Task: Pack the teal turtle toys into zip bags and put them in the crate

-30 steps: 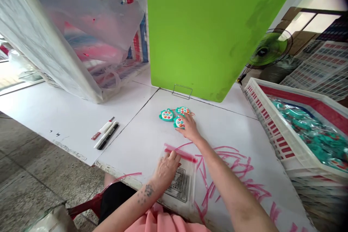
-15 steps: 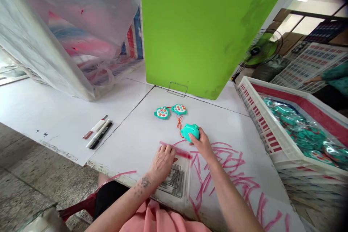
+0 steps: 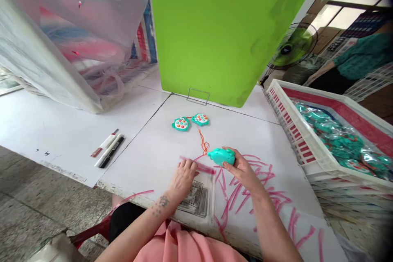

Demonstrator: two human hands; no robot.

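My right hand (image 3: 241, 168) grips a turquoise animal-shaped toy (image 3: 221, 156), its plain back turned up, just above the table. An orange cord (image 3: 204, 145) trails from the toy's left end onto the table. Nearer me, my left hand (image 3: 182, 178) has its fingers curled together on a flat clear plastic bag (image 3: 211, 208) with a pink band (image 3: 205, 168) along its far edge. What lies under those fingertips is hidden. Printed dark markings show through the bag. Beyond, two turquoise toys (image 3: 181, 124) with coloured buttons lie face up, joined by a short cord.
Pink strips (image 3: 236, 190) litter the table on the right. Pens and a cutter (image 3: 104, 143) lie left. A green board (image 3: 221, 32) stands behind a wire stand (image 3: 198, 96). At right, a white crate (image 3: 285, 114) holds bagged toys; another person (image 3: 362, 55) sits beyond.
My right hand has moved slightly right with the toy and turned it, drawing the cord along. My left hand stays at the bag's edge. The person beyond has leaned further into view.
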